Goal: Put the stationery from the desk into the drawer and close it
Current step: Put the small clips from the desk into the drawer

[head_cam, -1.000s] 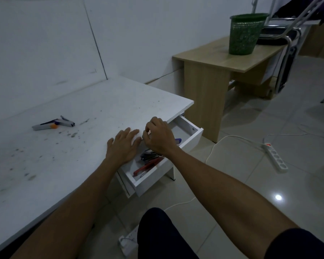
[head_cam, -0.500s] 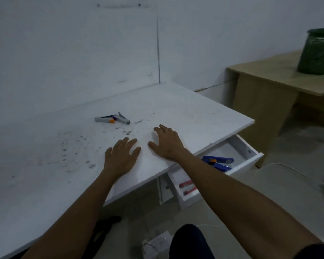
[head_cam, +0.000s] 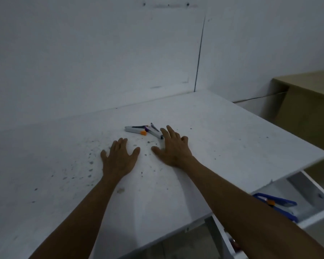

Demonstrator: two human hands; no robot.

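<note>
on the desk (head_cam: 223, 131), both hands spread flat beside a stapler (head_cam: 144, 130).

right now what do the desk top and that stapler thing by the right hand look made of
Desk top: likely white laminated board, matte, with a thin flat edge and dark scuffs and specks. Stapler: seemingly white plastic body with an orange part, plus a grey arm that looks like metal; the dim light leaves this uncertain.

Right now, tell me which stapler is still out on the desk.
The white stapler with the orange tab, by the right hand. The blue stapler is already in the drawer.
</note>
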